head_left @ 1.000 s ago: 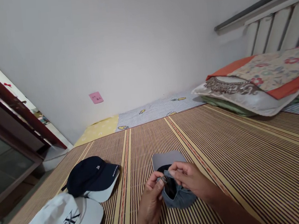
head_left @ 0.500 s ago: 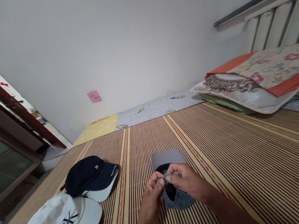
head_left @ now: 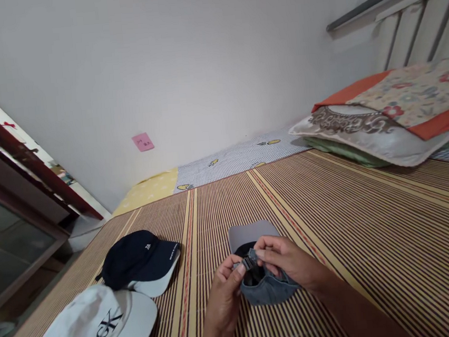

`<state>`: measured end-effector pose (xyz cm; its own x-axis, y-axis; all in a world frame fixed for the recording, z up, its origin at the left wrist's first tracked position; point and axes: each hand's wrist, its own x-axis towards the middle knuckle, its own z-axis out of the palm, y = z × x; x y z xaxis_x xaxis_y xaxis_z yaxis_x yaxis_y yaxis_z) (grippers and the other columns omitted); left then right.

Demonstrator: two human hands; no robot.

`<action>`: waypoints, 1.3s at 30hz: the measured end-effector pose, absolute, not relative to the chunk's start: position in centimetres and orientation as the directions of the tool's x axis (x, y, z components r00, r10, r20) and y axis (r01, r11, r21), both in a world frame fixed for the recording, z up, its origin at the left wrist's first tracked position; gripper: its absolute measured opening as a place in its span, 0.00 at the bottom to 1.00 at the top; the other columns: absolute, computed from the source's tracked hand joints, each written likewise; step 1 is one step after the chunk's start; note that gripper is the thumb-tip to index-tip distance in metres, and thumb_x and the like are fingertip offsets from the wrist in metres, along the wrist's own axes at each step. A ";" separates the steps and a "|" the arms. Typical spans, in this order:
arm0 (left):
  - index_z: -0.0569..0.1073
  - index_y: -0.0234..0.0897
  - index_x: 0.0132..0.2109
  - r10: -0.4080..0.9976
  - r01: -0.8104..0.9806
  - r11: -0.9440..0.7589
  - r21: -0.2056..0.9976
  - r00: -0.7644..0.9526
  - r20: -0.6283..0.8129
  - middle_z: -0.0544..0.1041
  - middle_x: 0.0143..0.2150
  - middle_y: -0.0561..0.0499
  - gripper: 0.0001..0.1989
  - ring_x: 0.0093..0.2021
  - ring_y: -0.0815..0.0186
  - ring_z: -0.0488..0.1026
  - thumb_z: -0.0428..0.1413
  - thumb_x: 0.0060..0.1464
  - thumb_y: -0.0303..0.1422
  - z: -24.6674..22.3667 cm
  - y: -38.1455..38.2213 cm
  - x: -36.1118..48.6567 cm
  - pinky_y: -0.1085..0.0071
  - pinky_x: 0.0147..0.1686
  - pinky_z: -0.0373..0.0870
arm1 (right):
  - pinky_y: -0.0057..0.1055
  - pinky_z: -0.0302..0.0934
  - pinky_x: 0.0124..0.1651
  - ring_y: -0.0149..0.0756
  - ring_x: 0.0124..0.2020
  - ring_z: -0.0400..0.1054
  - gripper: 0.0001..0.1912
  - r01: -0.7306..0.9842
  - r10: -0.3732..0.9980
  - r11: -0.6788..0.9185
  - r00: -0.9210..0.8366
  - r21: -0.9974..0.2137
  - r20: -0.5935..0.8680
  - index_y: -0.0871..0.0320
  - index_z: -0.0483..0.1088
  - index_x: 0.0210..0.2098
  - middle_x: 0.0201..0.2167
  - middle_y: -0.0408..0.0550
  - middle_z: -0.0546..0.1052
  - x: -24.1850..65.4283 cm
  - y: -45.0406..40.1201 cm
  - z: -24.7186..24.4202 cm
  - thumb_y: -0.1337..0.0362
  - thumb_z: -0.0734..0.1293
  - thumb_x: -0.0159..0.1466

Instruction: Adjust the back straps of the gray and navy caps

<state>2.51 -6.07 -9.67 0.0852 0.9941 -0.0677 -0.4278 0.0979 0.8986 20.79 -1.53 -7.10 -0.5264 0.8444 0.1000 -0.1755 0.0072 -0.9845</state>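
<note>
A blue-grey baseball cap (head_left: pixel 268 290) rests on the striped mat, its grey brim pointing away from me and its dark inside partly showing. My left hand (head_left: pixel 227 290) pinches the buckle end of the cap's back strap (head_left: pixel 248 262) between thumb and fingers. From the other side, my right hand (head_left: pixel 286 258) grips the strap's other end close to the buckle. Left of my hands lie a navy cap (head_left: pixel 132 259) with a pale brim underside and, nearer to me, a white cap (head_left: pixel 81 330) with dark letters.
The striped mat (head_left: pixel 352 214) covers the bed up to a checked sheet (head_left: pixel 235 154) along the wall. Stacked pillows (head_left: pixel 363 128) lie at the right below a radiator (head_left: pixel 418 33). A pink note (head_left: pixel 143 142) is stuck on the wall. A glass-fronted cabinet (head_left: pixel 12 231) stands at the left.
My hands have moved slightly apart, and the strap with its buckle now shows between them. The right hand has shifted a little up and to the right.
</note>
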 end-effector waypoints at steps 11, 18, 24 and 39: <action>0.74 0.34 0.34 0.992 -0.420 0.104 0.901 0.111 -0.062 0.67 0.25 0.57 0.21 0.23 0.75 0.54 0.72 0.46 0.45 -9.5 -6.4 2.7 0.77 0.24 0.49 | 0.25 0.41 0.21 0.20 0.17 0.52 0.22 -0.177 0.805 -0.166 -0.593 -0.970 -0.030 0.58 0.67 0.30 0.22 0.36 0.67 20.6 -1.7 -8.0 0.45 0.73 0.58; 0.75 0.34 0.34 0.992 -0.428 0.087 0.900 0.116 -0.041 0.68 0.24 0.58 0.20 0.22 0.76 0.48 0.72 0.47 0.44 -9.4 -6.4 2.8 0.76 0.22 0.44 | 0.25 0.40 0.21 0.19 0.17 0.50 0.21 -0.230 0.832 -0.195 -0.554 -0.953 -0.036 0.57 0.66 0.30 0.23 0.35 0.66 20.3 -1.6 -8.2 0.47 0.72 0.58; 0.74 0.34 0.34 0.992 -0.434 0.098 0.896 0.115 -0.053 0.67 0.25 0.58 0.20 0.22 0.76 0.49 0.72 0.47 0.44 -9.6 -6.4 2.8 0.77 0.23 0.46 | 0.25 0.39 0.21 0.19 0.17 0.50 0.20 -0.237 0.838 -0.195 -0.544 -0.952 -0.036 0.58 0.66 0.30 0.22 0.34 0.66 20.3 -1.5 -8.3 0.48 0.72 0.58; 0.75 0.33 0.32 0.982 -0.500 0.140 0.854 0.178 -0.057 0.64 0.23 0.59 0.19 0.20 0.78 0.45 0.73 0.46 0.41 -9.4 -6.3 2.8 0.78 0.21 0.41 | 0.26 0.42 0.22 0.21 0.17 0.52 0.15 -0.105 0.762 -0.107 -0.647 -0.989 -0.014 0.57 0.66 0.31 0.20 0.35 0.66 20.6 -1.9 -7.7 0.52 0.69 0.60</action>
<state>2.81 -6.26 -9.41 0.1777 0.9824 -0.0570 -0.5004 0.1401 0.8544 20.56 -1.87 -7.68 -0.6474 0.7621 -0.0139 -0.1048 -0.1070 -0.9887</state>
